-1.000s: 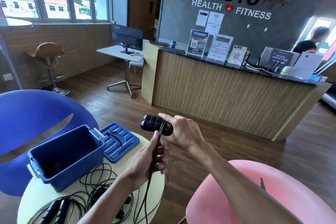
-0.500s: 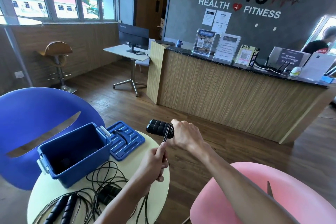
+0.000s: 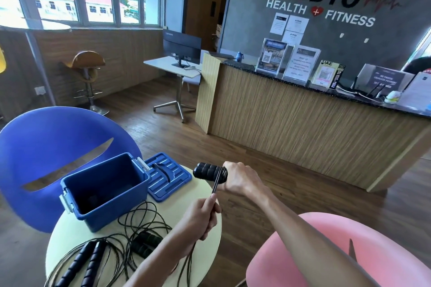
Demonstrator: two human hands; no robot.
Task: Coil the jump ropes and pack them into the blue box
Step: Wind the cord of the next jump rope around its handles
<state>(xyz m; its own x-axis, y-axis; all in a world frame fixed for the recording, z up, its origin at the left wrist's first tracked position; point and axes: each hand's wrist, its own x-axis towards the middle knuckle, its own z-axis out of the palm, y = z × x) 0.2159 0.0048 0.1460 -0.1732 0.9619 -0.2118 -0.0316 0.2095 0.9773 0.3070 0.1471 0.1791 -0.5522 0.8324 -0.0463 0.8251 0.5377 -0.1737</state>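
A: Blue box, open, on our table; loose ropes beside it.

B: Right hand curled round the handles; left hand pinching the cord. Risk: slack cord snags those ropes.

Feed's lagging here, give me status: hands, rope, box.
Right hand grips black handles; left hand pinches the cord below. Blue box open, lid beside it. Two more ropes loose on table.
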